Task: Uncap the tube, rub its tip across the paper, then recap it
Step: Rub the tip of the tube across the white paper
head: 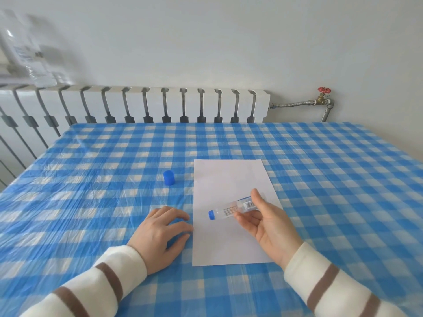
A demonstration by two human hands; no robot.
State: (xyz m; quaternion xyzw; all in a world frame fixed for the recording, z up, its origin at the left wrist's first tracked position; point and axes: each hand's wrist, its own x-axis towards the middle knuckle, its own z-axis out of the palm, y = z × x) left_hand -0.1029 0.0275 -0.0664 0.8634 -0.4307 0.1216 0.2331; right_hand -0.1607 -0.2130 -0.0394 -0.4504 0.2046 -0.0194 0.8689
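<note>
Head-worn wide-angle view, looking forward and down.
The camera sits close above the near edge of the checked table [320, 156], facing a radiator [142, 106] and wall beyond.

It looked like a home room: a white radiator [137, 104] with a red-handled valve [324, 90] stood behind the blue-checked plastic tablecloth [91, 179].

The right hand [267, 227] holds the tube [231, 208] over the paper [229, 179]. The blue cap [169, 177] stands on the table [320, 168], left of the paper. The left hand [162, 234] rests flat by the paper's left edge.
</note>
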